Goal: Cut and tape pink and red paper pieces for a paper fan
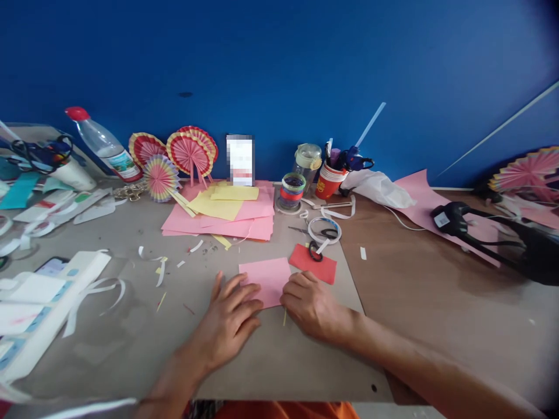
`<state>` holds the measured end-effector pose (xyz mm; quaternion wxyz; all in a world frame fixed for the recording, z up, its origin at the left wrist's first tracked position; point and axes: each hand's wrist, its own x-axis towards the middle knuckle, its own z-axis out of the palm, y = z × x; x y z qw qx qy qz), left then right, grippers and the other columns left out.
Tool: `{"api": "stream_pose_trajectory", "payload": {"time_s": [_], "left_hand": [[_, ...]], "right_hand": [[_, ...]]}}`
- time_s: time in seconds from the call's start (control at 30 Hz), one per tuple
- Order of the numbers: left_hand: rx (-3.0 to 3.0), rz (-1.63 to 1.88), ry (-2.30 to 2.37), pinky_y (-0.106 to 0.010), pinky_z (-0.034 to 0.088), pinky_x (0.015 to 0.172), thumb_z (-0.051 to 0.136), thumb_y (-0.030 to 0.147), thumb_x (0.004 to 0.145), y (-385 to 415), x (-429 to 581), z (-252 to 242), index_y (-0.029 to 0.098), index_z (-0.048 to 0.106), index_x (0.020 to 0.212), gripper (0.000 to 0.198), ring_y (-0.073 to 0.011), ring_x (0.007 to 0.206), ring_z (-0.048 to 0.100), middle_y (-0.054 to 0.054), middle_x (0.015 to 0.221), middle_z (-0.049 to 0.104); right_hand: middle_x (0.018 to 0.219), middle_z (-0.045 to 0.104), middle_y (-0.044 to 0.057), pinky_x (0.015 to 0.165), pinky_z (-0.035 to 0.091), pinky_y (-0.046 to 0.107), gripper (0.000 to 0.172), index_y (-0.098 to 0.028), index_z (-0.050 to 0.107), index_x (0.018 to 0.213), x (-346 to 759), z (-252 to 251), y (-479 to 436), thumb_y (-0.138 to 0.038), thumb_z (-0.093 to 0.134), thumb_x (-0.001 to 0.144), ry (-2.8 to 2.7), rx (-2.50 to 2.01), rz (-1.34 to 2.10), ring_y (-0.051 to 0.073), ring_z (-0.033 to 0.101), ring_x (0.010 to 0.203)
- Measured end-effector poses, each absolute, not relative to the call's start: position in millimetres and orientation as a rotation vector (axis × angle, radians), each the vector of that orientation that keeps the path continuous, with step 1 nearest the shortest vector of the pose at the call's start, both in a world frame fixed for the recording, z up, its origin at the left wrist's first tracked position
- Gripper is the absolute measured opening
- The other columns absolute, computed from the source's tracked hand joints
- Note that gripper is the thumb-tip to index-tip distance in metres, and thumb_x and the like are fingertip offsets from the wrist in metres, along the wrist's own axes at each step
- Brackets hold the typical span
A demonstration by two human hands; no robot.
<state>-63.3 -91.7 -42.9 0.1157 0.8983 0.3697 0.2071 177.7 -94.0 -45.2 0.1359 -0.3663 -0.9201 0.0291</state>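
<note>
A rectangle of pink paper lies flat on the grey table mat in front of me. My left hand rests on its left side with the fingers spread and stretched out. At the paper's right edge, my right hand has its fingers curled together, pinching the edge of the sheet. Just beyond the right hand lies a piece of red paper. Scissors with black handles rest partly on it, beside a roll of white tape.
Behind stand a stack of pink paper, folded paper fans, a phone, stacked tape rolls and a red cup of tools. A plastic bottle leans at back left. A white box sits left; a black device right.
</note>
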Motion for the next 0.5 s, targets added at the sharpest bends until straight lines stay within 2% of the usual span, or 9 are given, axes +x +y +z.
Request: {"api": "stream_pose_trajectory", "payload": {"time_s": [0.1, 0.23, 0.37, 0.5], "left_hand": [[2.665, 0.599, 1.076, -0.052, 0.015, 0.112, 0.061, 0.026, 0.086, -91.4, -58.0, -38.9, 0.026, 0.066, 0.096, 0.011, -0.0211, 0.107, 0.051, 0.000, 0.100, 0.066], [2.678, 0.590, 1.155, -0.045, 0.027, 0.103, 0.056, 0.018, 0.089, -91.5, -53.0, -35.3, 0.025, 0.066, 0.090, 0.013, -0.0175, 0.090, 0.052, 0.001, 0.085, 0.063], [2.694, 0.587, 1.195, -0.038, 0.033, 0.092, 0.055, 0.015, 0.090, -92.1, -53.0, -37.0, 0.022, 0.064, 0.083, 0.013, -0.0167, 0.085, 0.051, 0.001, 0.081, 0.062], [2.703, 0.532, 1.207, -0.038, 0.032, 0.092, 0.053, 0.014, 0.090, -94.0, -55.2, -40.9, 0.022, 0.062, 0.085, 0.013, -0.0166, 0.085, 0.051, 0.000, 0.082, 0.062]], "right_hand": [[0.076, 0.057, 0.004, 0.069, 0.029, 0.033, 0.018, -0.017, 0.057, 0.073, 174.7, -45.2, -96.2, -0.011, 0.050, 0.088, -2.592, -1.110, 0.133, 0.018, 0.044, 0.079], [0.076, 0.056, 0.004, 0.068, 0.029, 0.032, 0.019, -0.016, 0.058, 0.071, 173.9, -45.6, -96.8, -0.010, 0.049, 0.087, -2.541, -1.129, 0.198, 0.018, 0.043, 0.077], [0.078, 0.055, 0.005, 0.069, 0.030, 0.031, 0.019, -0.016, 0.057, 0.072, 174.5, -46.7, -97.4, -0.010, 0.049, 0.088, -2.539, -1.156, 0.228, 0.017, 0.042, 0.075], [0.079, 0.055, 0.005, 0.068, 0.030, 0.031, 0.019, -0.017, 0.057, 0.073, 174.3, -48.3, -98.1, -0.010, 0.047, 0.088, -2.542, -1.182, 0.216, 0.017, 0.042, 0.074]]}}
